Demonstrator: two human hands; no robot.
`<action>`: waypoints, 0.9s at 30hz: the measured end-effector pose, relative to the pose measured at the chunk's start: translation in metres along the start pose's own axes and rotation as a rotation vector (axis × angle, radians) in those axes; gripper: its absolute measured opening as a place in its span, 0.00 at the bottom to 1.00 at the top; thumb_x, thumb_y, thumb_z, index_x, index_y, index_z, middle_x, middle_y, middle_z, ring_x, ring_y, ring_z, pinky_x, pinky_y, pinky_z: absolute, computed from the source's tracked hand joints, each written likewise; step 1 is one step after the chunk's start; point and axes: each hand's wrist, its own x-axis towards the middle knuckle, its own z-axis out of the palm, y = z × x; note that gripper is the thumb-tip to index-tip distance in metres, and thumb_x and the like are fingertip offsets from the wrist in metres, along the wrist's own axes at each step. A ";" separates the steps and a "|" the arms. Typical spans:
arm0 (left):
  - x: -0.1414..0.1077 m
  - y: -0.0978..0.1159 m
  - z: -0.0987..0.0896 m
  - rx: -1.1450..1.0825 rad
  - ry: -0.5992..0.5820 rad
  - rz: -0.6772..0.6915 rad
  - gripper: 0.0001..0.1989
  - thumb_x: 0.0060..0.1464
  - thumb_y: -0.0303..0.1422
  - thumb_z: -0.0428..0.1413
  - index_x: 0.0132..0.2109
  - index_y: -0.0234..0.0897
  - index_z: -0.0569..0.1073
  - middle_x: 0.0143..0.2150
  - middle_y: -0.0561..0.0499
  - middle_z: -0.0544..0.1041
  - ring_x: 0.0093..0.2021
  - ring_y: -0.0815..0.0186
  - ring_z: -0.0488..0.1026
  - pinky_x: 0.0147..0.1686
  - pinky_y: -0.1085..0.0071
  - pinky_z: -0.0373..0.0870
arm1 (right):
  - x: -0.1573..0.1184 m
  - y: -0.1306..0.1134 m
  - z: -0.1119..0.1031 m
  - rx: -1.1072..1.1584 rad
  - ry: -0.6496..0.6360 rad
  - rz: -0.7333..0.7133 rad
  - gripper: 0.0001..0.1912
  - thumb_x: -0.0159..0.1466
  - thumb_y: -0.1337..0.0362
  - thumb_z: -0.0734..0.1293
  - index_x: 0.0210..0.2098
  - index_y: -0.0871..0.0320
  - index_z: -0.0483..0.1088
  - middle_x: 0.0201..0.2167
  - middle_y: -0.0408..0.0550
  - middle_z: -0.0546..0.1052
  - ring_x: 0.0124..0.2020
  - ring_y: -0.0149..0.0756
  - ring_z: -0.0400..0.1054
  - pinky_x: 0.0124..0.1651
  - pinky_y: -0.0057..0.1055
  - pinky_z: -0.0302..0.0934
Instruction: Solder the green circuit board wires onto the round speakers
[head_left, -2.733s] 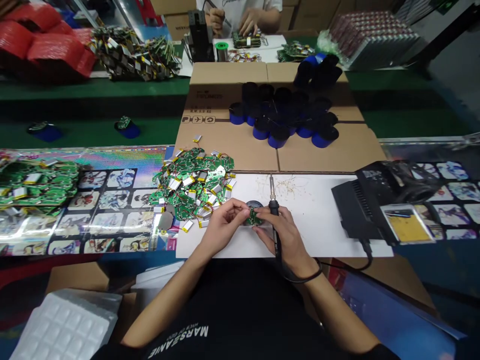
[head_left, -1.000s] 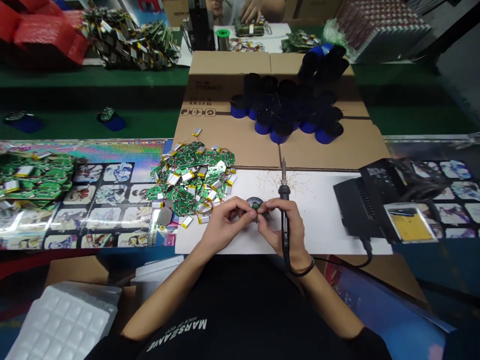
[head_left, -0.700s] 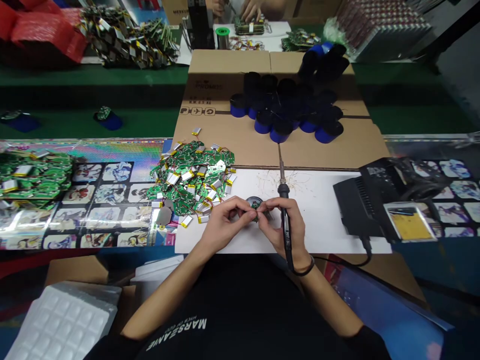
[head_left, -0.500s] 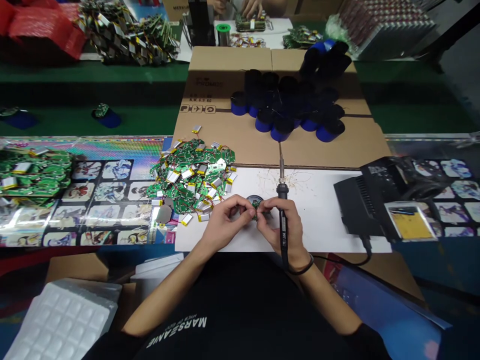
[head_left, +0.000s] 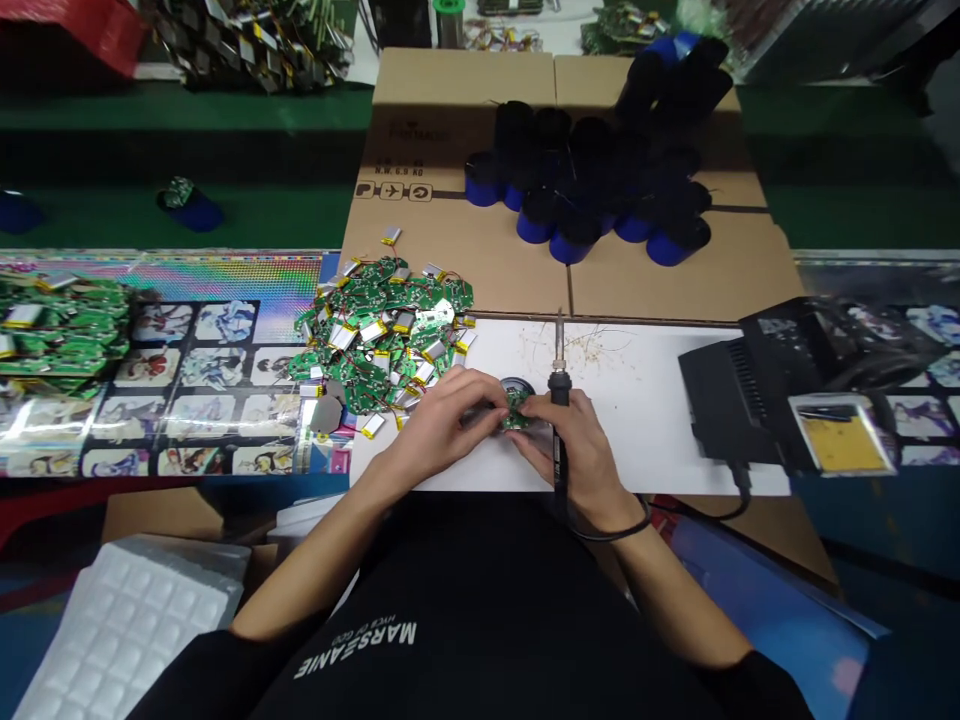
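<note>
A small green circuit board sits between my two hands, over a dark round part on the white work surface. My left hand is closed, thumb and fingertips pinching the board's left edge. From the other side, my right hand grips the board with thumb and index finger. That same hand also carries a soldering iron, its tip pointing up and away from me. Left of my hands lies a heap of green circuit boards with small silver batteries wired to them.
Blue cylindrical housings stand on a cardboard sheet beyond my hands. Wire clippings lie on the white surface. To the right is a black soldering station beside a yellow sponge. More boards are piled far left.
My right hand has shifted slightly and turned, and more of the circuit board now shows between my fingers. The camera view has tilted downward a little.
</note>
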 end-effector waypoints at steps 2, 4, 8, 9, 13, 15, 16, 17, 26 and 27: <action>0.000 -0.002 0.000 0.031 -0.058 0.022 0.01 0.72 0.29 0.58 0.46 0.39 0.75 0.46 0.49 0.82 0.47 0.62 0.77 0.51 0.63 0.69 | 0.000 0.001 -0.001 0.020 -0.017 -0.006 0.23 0.67 0.70 0.76 0.57 0.49 0.69 0.46 0.50 0.85 0.43 0.46 0.76 0.47 0.46 0.75; 0.000 -0.004 0.001 0.046 -0.091 0.032 0.01 0.72 0.29 0.57 0.47 0.39 0.74 0.47 0.48 0.82 0.48 0.62 0.76 0.51 0.63 0.70 | -0.001 0.002 -0.004 0.068 -0.040 0.007 0.22 0.67 0.69 0.76 0.57 0.49 0.69 0.46 0.50 0.85 0.45 0.46 0.78 0.49 0.47 0.75; 0.000 -0.005 0.003 0.065 -0.095 0.045 0.02 0.72 0.29 0.57 0.46 0.39 0.73 0.48 0.48 0.82 0.48 0.62 0.76 0.52 0.63 0.70 | -0.004 0.001 -0.016 0.251 -0.049 0.150 0.13 0.72 0.65 0.72 0.55 0.49 0.73 0.48 0.50 0.85 0.50 0.45 0.80 0.53 0.47 0.75; -0.001 -0.005 0.003 0.069 -0.092 0.048 0.02 0.72 0.29 0.56 0.46 0.39 0.73 0.48 0.48 0.82 0.48 0.62 0.77 0.52 0.63 0.70 | -0.005 0.000 -0.020 0.318 -0.007 0.213 0.10 0.74 0.62 0.70 0.55 0.49 0.74 0.44 0.49 0.86 0.46 0.43 0.81 0.49 0.44 0.76; 0.000 -0.007 0.003 0.067 -0.102 0.060 0.03 0.72 0.29 0.55 0.46 0.39 0.73 0.47 0.47 0.82 0.48 0.61 0.77 0.53 0.61 0.70 | -0.001 -0.001 -0.043 0.614 0.271 0.451 0.20 0.74 0.47 0.68 0.60 0.47 0.71 0.25 0.38 0.78 0.21 0.33 0.70 0.20 0.29 0.57; 0.000 -0.008 0.003 0.062 -0.105 0.065 0.03 0.71 0.28 0.55 0.46 0.39 0.73 0.47 0.47 0.82 0.48 0.61 0.77 0.53 0.61 0.70 | 0.002 0.000 -0.055 0.635 0.307 0.476 0.18 0.70 0.50 0.72 0.55 0.49 0.74 0.28 0.40 0.81 0.21 0.33 0.70 0.20 0.28 0.58; 0.000 -0.008 0.003 0.061 -0.104 0.065 0.03 0.71 0.28 0.55 0.46 0.39 0.73 0.47 0.46 0.82 0.48 0.61 0.77 0.53 0.61 0.70 | 0.002 0.001 -0.060 0.591 0.300 0.475 0.16 0.68 0.53 0.74 0.52 0.50 0.76 0.30 0.42 0.83 0.22 0.33 0.72 0.20 0.29 0.61; 0.000 -0.008 0.003 0.061 -0.102 0.062 0.03 0.71 0.28 0.55 0.46 0.39 0.72 0.47 0.46 0.82 0.48 0.61 0.77 0.52 0.61 0.70 | 0.001 0.002 -0.064 0.523 0.305 0.471 0.14 0.67 0.55 0.76 0.50 0.52 0.78 0.31 0.44 0.84 0.22 0.34 0.74 0.21 0.30 0.64; 0.003 -0.004 0.001 0.064 -0.133 0.014 0.05 0.70 0.28 0.53 0.44 0.39 0.73 0.47 0.45 0.83 0.48 0.59 0.77 0.52 0.61 0.70 | -0.012 0.005 -0.078 0.177 0.253 0.333 0.06 0.62 0.64 0.78 0.39 0.49 0.83 0.30 0.44 0.85 0.24 0.39 0.78 0.24 0.35 0.71; 0.003 -0.004 0.001 0.061 -0.138 0.016 0.05 0.70 0.29 0.53 0.44 0.39 0.73 0.47 0.45 0.83 0.48 0.59 0.77 0.52 0.61 0.70 | -0.009 0.003 -0.080 0.185 0.186 0.306 0.07 0.62 0.65 0.77 0.40 0.49 0.82 0.29 0.44 0.85 0.24 0.38 0.78 0.23 0.34 0.70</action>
